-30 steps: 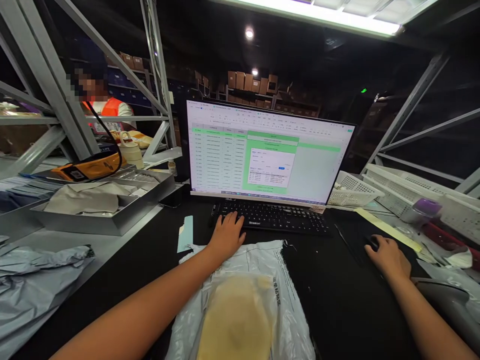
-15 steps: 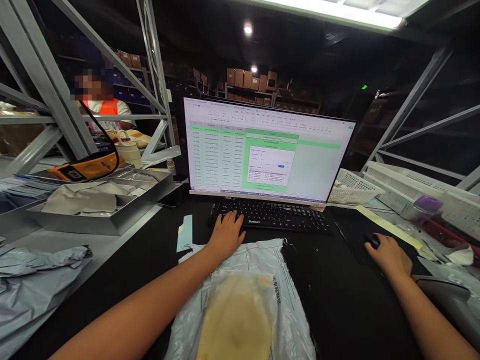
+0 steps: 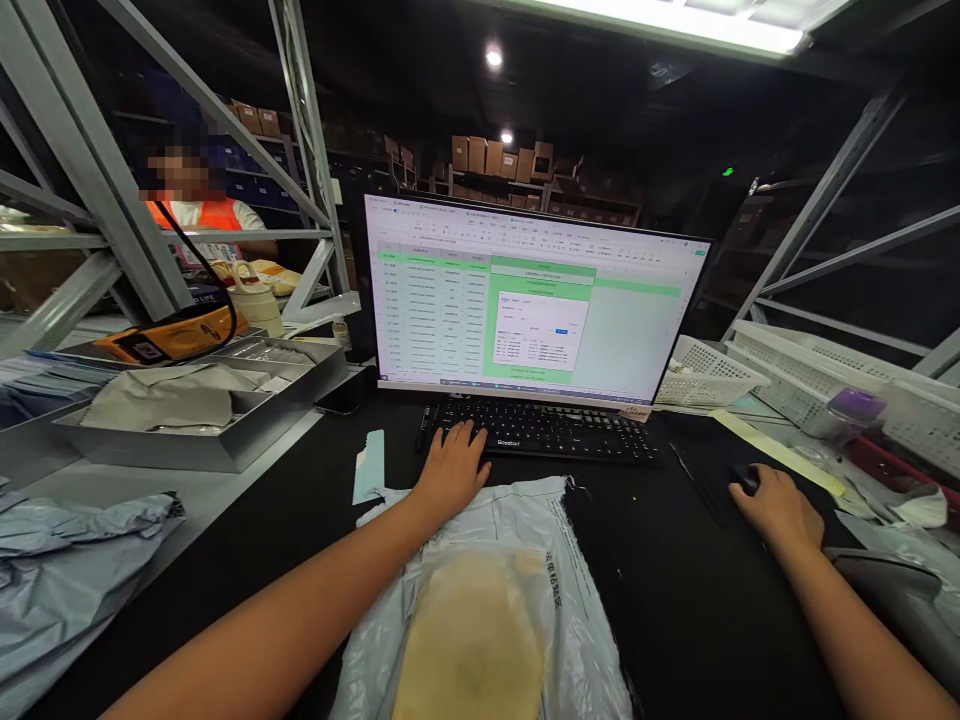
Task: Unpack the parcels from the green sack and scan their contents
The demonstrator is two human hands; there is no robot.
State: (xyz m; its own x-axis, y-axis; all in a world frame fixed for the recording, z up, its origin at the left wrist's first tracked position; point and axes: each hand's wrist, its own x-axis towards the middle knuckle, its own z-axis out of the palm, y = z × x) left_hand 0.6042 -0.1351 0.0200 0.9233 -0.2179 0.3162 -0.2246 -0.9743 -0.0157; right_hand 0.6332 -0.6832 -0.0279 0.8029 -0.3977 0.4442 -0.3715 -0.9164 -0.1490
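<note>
My left hand (image 3: 454,464) rests with its fingers stretched out on the left end of a black keyboard (image 3: 555,432). At the right, my right hand (image 3: 780,508) is wrapped over a black computer mouse (image 3: 746,480). Behind the keyboard stands a monitor (image 3: 630,320), its screen showing a spreadsheet with a pop-up window on top. Beneath my left forearm lies a whitish plastic mailing bag (image 3: 589,620). On that bag is a clear pouch with a yellowish flat item (image 3: 472,640) in it; its kind I cannot make out.
Left are a grey tray (image 3: 232,445) with cloth, an orange pouch (image 3: 176,335) and a crumpled grey bag (image 3: 67,580). Perforated white baskets (image 3: 795,375) stand right. A thin dark tool (image 3: 694,470) lies near the mouse. A person in an orange vest (image 3: 217,213) is beyond the frame.
Rows in the lower part of the on-screen pop-up have lost their pinkish highlight. Both hands stay in place. The person in the vest has shifted an arm slightly.
</note>
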